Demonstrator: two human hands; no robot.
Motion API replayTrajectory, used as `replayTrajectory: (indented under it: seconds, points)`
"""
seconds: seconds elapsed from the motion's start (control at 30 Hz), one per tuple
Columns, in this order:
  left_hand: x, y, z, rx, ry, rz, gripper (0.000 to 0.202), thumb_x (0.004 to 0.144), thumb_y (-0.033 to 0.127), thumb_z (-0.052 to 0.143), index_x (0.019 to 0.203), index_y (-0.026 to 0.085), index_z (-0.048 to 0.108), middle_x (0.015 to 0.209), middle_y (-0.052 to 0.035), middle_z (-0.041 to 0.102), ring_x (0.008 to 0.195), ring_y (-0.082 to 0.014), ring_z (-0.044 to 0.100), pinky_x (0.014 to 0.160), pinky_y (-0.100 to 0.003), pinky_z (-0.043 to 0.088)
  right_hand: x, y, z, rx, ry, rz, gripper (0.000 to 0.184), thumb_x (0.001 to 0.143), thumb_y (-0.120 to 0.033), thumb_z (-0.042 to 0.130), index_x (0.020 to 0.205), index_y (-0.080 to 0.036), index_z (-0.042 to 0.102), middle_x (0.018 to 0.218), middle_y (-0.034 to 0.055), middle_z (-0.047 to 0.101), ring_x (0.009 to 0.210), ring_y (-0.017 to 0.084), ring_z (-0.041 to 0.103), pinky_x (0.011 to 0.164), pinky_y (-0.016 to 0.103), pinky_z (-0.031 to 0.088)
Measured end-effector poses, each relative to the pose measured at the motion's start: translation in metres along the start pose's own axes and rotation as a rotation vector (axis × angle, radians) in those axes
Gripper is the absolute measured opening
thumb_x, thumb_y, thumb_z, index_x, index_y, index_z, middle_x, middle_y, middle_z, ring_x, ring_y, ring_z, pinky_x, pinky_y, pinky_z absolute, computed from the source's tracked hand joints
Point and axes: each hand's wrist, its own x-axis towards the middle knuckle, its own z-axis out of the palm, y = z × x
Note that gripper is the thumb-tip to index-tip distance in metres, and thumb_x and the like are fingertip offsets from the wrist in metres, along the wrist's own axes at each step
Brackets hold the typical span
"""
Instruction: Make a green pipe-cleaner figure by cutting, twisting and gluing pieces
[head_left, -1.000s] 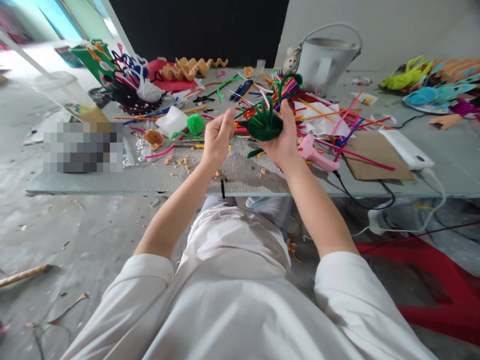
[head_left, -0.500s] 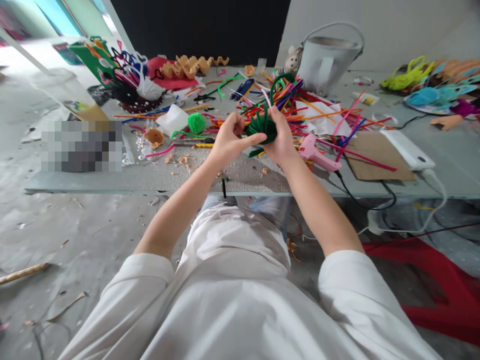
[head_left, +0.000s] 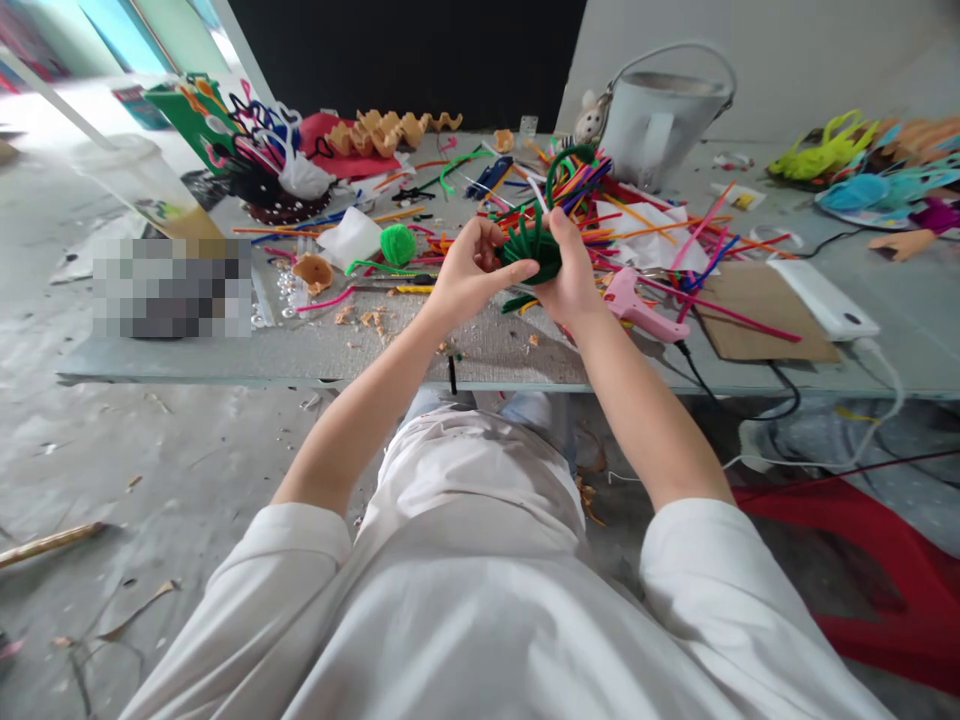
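Note:
Between my two hands, above the table's front part, is a dark green bundle of coiled pipe cleaners (head_left: 534, 250), with one green strand curling up and over at the top. My right hand (head_left: 568, 265) wraps the bundle from the right, its thumb up along the side. From the left, my left hand (head_left: 474, 272) grips it, thumb stretched across the front and fingers curled. The left fingertips are partly hidden behind the bundle. A bright green ball of pipe cleaner (head_left: 397, 244) lies left of my left hand. Right of my right wrist rests a pink glue gun (head_left: 641, 305).
Many loose coloured pipe cleaners (head_left: 592, 190) litter the table (head_left: 480, 345). A grey metal bucket (head_left: 652, 130) stands behind. At left is a plastic cup (head_left: 150, 195) with a straw. A cardboard piece (head_left: 757, 315) and white power strip (head_left: 821, 298) lie right; a red stool (head_left: 885, 600) stands below.
The view has shifted slightly, so everything sits a little further right. Both hands keep their hold on the green bundle, with only slight finger movement.

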Motion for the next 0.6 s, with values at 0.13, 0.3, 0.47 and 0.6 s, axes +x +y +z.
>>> replayTrajectory:
  seconds: [0.13,0.3,0.47,0.6]
  points:
    - [0.0,0.003,0.0,-0.141,-0.06,-0.056,0.059,0.068,0.061,0.085,0.101,0.021,0.056,0.084,0.0016,0.051,0.087,-0.0167,0.066,0.085,-0.034,0.053,0.004,-0.003,0.003,0.125,0.046,-0.052,0.051,0.085,-0.078,0.052,0.084,-0.027,0.06,0.083,-0.0002,0.066,0.109,0.025,0.068,0.092,0.042,0.059]
    - [0.003,0.005,-0.001,-0.361,-0.111,-0.22,0.038,0.099,0.056,0.048,0.107,0.02,0.056,0.094,-0.0019,0.058,0.084,-0.0155,0.07,0.093,-0.04,0.056,0.005,-0.009,0.006,0.242,0.001,-0.091,0.039,0.086,-0.071,0.059,0.094,-0.033,0.062,0.084,-0.0058,0.069,0.097,0.019,0.069,0.098,0.04,0.056]
    - [0.001,-0.001,-0.002,-0.235,-0.126,-0.142,0.049,0.081,0.049,0.077,0.115,0.024,0.052,0.097,-0.0002,0.061,0.102,-0.0184,0.068,0.096,-0.038,0.057,0.006,-0.007,0.004,0.082,0.067,-0.026,0.047,0.086,-0.077,0.049,0.083,-0.032,0.061,0.089,-0.0025,0.07,0.115,0.02,0.065,0.098,0.037,0.055]
    - [0.001,-0.009,0.0,-0.207,-0.125,-0.052,0.063,0.069,0.054,0.087,0.109,0.024,0.05,0.09,0.0022,0.056,0.097,-0.0173,0.067,0.089,-0.034,0.057,0.01,-0.001,0.0,0.001,0.088,0.022,0.061,0.07,-0.092,0.051,0.08,-0.031,0.057,0.086,-0.0012,0.072,0.125,0.024,0.058,0.102,0.041,0.049]
